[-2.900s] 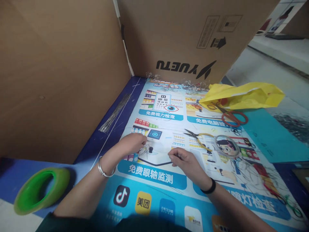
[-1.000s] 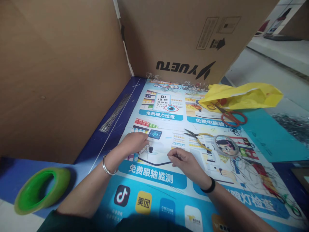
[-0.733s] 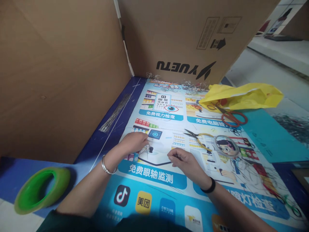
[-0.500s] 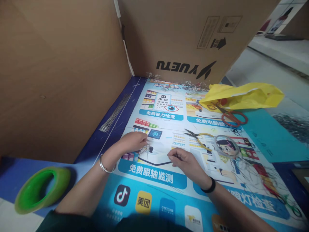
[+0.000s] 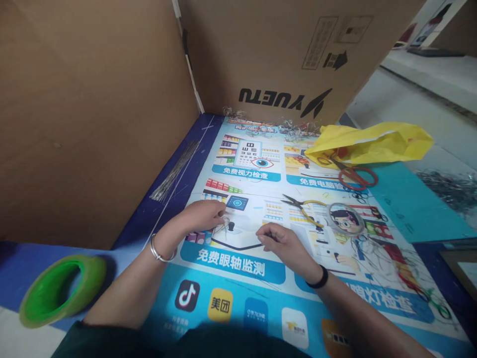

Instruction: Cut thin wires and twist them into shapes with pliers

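My left hand (image 5: 204, 215) is closed in a pinch above the printed poster (image 5: 242, 311). Several fine wires (image 5: 222, 224) spread like spider legs from under its fingertips. To the right, my right hand (image 5: 278, 240) has thumb and forefinger pressed together, and whatever is between them is too small to make out. Beyond my right hand lie pliers (image 5: 304, 209) with yellow handles, jaws parted, beside a clear round roll (image 5: 346, 219). Left of the poster, a bundle of straight thin wires (image 5: 175, 174) rests on the blue surface.
Cardboard walls (image 5: 97, 124) stand at the left and back. A green-cored tape roll (image 5: 61, 291) sits at the front left. Orange-handled scissors (image 5: 357, 177) lie by a yellow bag (image 5: 372, 141). Tangled silvery wire (image 5: 447, 189) is beside a teal sheet (image 5: 421, 204) at the right.
The whole view has shifted slightly. Both hands keep nearly the same pinched poses, with the wires still at my left fingertips.
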A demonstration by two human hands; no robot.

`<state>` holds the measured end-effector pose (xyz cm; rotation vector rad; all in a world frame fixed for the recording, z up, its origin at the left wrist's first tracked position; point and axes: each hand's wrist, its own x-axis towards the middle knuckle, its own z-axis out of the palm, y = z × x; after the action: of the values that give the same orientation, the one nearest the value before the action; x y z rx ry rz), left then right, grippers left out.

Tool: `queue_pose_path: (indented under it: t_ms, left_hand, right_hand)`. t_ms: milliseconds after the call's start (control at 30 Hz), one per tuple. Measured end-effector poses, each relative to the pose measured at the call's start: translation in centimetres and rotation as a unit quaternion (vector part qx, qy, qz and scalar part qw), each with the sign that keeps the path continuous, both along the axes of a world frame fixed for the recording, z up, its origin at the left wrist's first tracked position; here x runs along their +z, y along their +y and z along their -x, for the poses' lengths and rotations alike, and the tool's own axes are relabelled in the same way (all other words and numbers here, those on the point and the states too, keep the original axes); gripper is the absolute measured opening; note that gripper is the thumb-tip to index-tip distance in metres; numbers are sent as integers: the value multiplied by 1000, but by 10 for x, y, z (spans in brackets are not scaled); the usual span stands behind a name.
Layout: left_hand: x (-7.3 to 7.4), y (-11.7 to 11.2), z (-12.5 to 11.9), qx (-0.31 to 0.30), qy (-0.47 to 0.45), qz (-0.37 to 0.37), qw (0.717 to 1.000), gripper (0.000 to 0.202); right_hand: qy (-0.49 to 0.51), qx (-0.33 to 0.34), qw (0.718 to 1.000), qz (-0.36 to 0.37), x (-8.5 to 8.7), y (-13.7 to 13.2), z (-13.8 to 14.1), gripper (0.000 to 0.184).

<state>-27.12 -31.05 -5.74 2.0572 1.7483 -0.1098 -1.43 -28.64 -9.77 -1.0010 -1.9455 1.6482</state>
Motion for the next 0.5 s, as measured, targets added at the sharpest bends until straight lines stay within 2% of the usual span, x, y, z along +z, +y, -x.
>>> queue_pose_path:
  t_ms: [167, 300, 367, 433, 500]
  left_hand:
    - [3, 3, 10, 14, -32, -44, 998, 21]
    - [9, 5, 30, 100, -53, -135, 984, 25]
    - [12, 5, 40, 132, -54, -149, 978, 24]
    - [14, 4, 49, 146, -52, -143, 978, 25]
    - [15, 4, 54, 150, -47, -137, 978, 26]
  right_hand:
    - [3, -3, 1000, 1, -1, 0, 1, 16]
    - [-10, 12, 1000, -20, 4, 1, 0, 17]
    - [-53, 62, 994, -73, 15, -3, -2, 17]
    - [-117, 165, 967, -155, 27, -14, -4, 16]
    - [-197, 256, 910, -261, 38, -30, -6, 13]
